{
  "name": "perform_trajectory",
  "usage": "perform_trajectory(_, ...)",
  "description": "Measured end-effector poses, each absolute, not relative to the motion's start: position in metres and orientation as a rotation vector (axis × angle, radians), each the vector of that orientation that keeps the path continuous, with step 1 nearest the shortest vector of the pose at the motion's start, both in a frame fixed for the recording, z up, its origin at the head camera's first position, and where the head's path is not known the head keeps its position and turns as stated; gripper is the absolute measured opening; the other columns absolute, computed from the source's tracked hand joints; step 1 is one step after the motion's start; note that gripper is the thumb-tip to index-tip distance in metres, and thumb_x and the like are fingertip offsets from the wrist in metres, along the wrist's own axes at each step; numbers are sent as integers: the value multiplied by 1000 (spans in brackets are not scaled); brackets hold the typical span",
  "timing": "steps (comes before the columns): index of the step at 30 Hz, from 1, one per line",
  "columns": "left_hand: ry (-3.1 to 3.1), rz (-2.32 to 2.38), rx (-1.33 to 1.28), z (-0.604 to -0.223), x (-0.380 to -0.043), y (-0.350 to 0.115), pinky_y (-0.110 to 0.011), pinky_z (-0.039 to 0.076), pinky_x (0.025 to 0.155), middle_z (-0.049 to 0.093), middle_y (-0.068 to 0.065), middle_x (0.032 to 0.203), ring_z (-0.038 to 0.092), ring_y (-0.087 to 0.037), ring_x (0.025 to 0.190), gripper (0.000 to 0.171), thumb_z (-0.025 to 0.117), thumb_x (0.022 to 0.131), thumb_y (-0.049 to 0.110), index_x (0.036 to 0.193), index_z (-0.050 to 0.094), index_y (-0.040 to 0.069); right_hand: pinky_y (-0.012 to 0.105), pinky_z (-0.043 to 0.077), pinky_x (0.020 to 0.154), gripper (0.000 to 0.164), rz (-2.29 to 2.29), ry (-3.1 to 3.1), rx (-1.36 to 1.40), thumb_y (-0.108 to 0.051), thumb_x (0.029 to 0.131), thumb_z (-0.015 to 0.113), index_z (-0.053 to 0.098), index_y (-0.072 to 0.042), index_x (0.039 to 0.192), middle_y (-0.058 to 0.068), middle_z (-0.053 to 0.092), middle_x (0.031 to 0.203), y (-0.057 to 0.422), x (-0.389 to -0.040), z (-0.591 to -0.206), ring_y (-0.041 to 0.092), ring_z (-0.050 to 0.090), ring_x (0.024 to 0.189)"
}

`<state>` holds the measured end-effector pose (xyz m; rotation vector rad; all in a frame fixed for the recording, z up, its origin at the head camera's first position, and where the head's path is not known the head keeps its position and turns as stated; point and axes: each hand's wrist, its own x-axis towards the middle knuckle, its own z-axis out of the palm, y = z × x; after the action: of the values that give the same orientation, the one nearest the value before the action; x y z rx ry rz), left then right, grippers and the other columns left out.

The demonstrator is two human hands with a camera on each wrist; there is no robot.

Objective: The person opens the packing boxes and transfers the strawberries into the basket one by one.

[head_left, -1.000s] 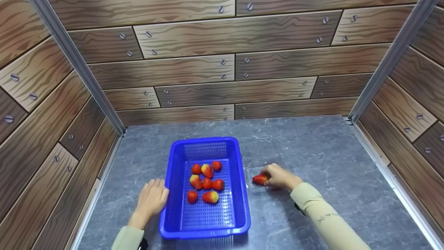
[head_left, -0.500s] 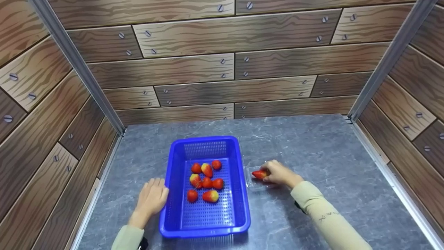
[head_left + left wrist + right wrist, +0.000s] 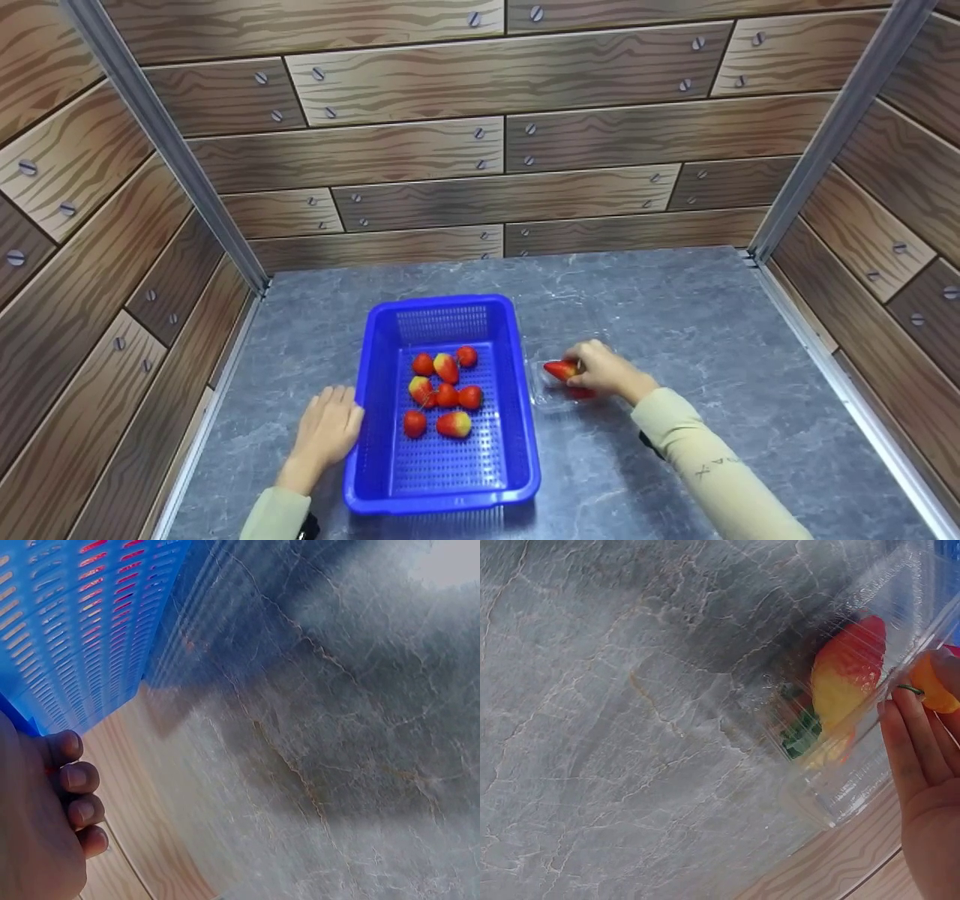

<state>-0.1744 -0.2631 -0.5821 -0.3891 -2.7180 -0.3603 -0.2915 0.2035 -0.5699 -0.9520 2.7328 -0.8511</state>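
Note:
A blue plastic basket [image 3: 442,499] stands on the tabletop with several red and yellow strawberries [image 3: 454,425] on its floor. At its left side my left hand [image 3: 327,424] grips the rim; the left wrist view shows the fingers [image 3: 80,778] curled beside the slotted wall. To the basket's right my right hand [image 3: 604,369] pinches a strawberry [image 3: 559,369] by its yellow end, tip toward the basket. Below it is a clear plastic box [image 3: 832,799], hard to see from above. Inside that box lies another strawberry [image 3: 851,664] with green leaves, partly covered by the hand in the head view.
The grey marbled tabletop [image 3: 675,315] is bounded by wood-patterned walls [image 3: 420,150] at the back and both sides. Metal strips [image 3: 840,397] run along the side edges. Some transparent plastic seems to lie behind the right hand.
My right hand has shifted slightly away from me with its strawberry, and a second strawberry now shows beneath it. My left hand and the basket stay put.

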Motion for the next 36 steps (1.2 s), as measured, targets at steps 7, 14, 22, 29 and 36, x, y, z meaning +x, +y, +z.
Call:
perform_trajectory(7,-2725,-360,-383,-582,-175,-264,-48,42,73,55,-14,82,55,-37,86,13,47,92,11,85,55,4,31,50,63,24,-867,2773,-993,-1,74,77,72,5,97,7,67,82,203,-290,-561,15,57,69)
perform_trajectory(14,-2731,-350,-384,-583,-175,-264,-49,42,74,55,-14,83,55,-37,86,13,48,92,11,88,56,2,31,51,63,22,-883,2806,-970,1,74,77,72,5,95,9,67,82,196,-284,-551,16,58,70)
perform_trajectory(22,-2724,-357,-387,-582,-175,-264,-48,42,73,56,-15,83,54,-37,84,14,47,92,11,88,57,1,31,54,64,23,-972,2815,-903,1,76,76,72,4,98,8,67,84,182,-274,-534,17,61,71)
perform_trajectory(29,-2734,-398,-371,-583,-175,-263,-46,41,72,54,-11,80,52,-35,82,14,45,93,11,83,54,5,27,52,61,22,-979,2847,-983,-1,76,78,73,3,96,8,66,81,167,-265,-523,15,60,67)
perform_trajectory(36,-2739,-370,-385,-583,-175,-263,-47,41,72,53,-12,80,53,-35,82,13,46,92,11,83,53,5,25,52,58,24,-1071,2821,-1043,-2,77,78,72,4,100,7,65,81,150,-256,-510,12,59,66)
